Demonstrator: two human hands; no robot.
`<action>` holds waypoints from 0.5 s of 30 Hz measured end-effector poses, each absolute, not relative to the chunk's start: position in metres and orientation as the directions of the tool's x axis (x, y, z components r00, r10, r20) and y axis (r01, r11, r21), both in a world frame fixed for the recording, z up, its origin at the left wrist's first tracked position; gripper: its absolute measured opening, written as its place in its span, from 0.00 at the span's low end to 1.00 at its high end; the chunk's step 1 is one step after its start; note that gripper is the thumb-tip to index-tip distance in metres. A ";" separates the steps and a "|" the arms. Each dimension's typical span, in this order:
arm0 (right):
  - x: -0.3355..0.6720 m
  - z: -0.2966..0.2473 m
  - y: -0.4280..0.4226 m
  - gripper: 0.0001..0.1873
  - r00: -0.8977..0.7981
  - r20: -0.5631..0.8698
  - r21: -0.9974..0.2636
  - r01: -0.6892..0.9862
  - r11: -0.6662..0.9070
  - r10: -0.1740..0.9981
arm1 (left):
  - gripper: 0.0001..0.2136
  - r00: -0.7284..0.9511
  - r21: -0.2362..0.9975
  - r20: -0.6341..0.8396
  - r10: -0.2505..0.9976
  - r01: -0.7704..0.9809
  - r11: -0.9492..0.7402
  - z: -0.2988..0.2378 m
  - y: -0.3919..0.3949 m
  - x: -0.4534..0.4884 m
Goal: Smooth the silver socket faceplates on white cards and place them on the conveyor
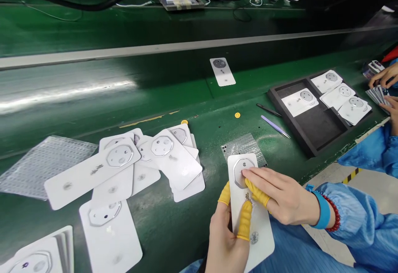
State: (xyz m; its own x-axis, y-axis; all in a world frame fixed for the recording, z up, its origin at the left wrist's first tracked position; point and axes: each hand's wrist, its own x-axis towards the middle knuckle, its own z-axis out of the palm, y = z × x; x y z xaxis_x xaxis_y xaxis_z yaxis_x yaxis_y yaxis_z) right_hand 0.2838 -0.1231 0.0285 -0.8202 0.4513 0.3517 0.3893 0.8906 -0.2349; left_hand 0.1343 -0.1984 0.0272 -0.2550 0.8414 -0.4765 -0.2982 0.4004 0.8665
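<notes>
Holding steady at the bottom of the view, a white phone-shaped panel [260,223] with a grey camera-ring print at its top, up off the green surface [174,235] and in the person's hands! The left hand [228,231] has it pinched, thumb across the face and the other fingers at the left edge and out of sight behind, yellow covers on two of them. Over comes the print the right hand [286,196], index fingertip on the camera ring, its fingers lying close together, yellow-covered thumb tucked just beneath; whether they pinch anything small, I cannot tell. Blue wristband [323,210] and red beads [335,213] on that wrist!

Just beyond the panel, a bubble-wrap piece [245,145]. Off to the left, a loose pile of panels [177,161], overlapping at all angles, with a larger bubble-wrap sheet [46,163] beside it. Further right, purple tweezers [275,126] and black tweezers [268,110] near a black tray [287,121] carrying more panels. One lone panel [223,72] lies well up the surface, and at far right, a co-worker's hands [387,76] on a fanned stack!
</notes>
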 end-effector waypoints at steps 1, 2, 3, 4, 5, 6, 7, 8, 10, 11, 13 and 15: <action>0.285 0.027 -0.123 0.19 -0.829 0.342 -0.247 0.374 0.894 0.442 | 0.22 -0.239 0.859 -0.487 0.840 -0.302 0.413 0.027 -0.198 0.134; 0.286 0.025 -0.121 0.19 -0.837 0.347 -0.277 0.340 0.898 0.424 | 0.22 -0.227 0.848 -0.505 0.833 -0.311 0.430 0.027 -0.198 0.135; 0.287 0.024 -0.119 0.18 -0.836 0.362 -0.331 0.299 0.895 0.413 | 0.23 -0.217 0.832 -0.528 0.821 -0.328 0.448 0.028 -0.198 0.136; 0.289 0.023 -0.116 0.18 -0.826 0.382 -0.402 0.255 0.880 0.414 | 0.24 -0.211 0.814 -0.551 0.807 -0.349 0.464 0.029 -0.197 0.137; 0.291 0.021 -0.113 0.18 -0.807 0.404 -0.480 0.213 0.851 0.430 | 0.25 -0.207 0.797 -0.571 0.795 -0.371 0.476 0.030 -0.196 0.138; 0.292 0.019 -0.111 0.18 -0.778 0.423 -0.553 0.184 0.813 0.464 | 0.27 -0.200 0.783 -0.585 0.786 -0.392 0.483 0.031 -0.195 0.139; 0.293 0.016 -0.108 0.18 -0.732 0.439 -0.611 0.182 0.770 0.522 | 0.29 -0.195 0.773 -0.593 0.781 -0.407 0.486 0.032 -0.193 0.138; 0.294 0.012 -0.106 0.19 -0.667 0.449 -0.651 0.211 0.730 0.594 | 0.32 -0.205 0.774 -0.594 0.778 -0.410 0.482 0.031 -0.191 0.136; 0.294 -0.003 -0.104 0.20 -0.533 0.443 -0.672 0.335 0.660 0.721 | 0.38 -0.314 0.825 -0.545 0.777 -0.366 0.431 0.027 -0.188 0.124; 0.293 -0.014 -0.103 0.22 -0.500 0.415 -0.657 0.414 0.630 0.761 | 0.40 -0.402 0.866 -0.490 0.773 -0.320 0.383 0.022 -0.187 0.114; 0.291 -0.038 -0.101 0.26 -0.544 0.323 -0.573 0.539 0.617 0.775 | 0.41 -0.556 0.931 -0.364 0.748 -0.193 0.309 0.010 -0.187 0.090; 0.290 -0.060 -0.098 0.21 -0.641 0.242 -0.479 0.574 0.664 0.728 | 0.32 -0.578 0.922 -0.359 0.733 -0.095 0.376 -0.005 -0.187 0.065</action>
State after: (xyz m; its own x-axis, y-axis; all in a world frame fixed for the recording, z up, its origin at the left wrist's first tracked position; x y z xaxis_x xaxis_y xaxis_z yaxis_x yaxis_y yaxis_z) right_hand 0.2904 -0.0983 -0.0599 -0.6413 0.7282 0.2418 0.5735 0.6643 -0.4793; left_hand 0.0655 -0.1875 -0.0046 -0.5781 0.7326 -0.3592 -0.0955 0.3764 0.9215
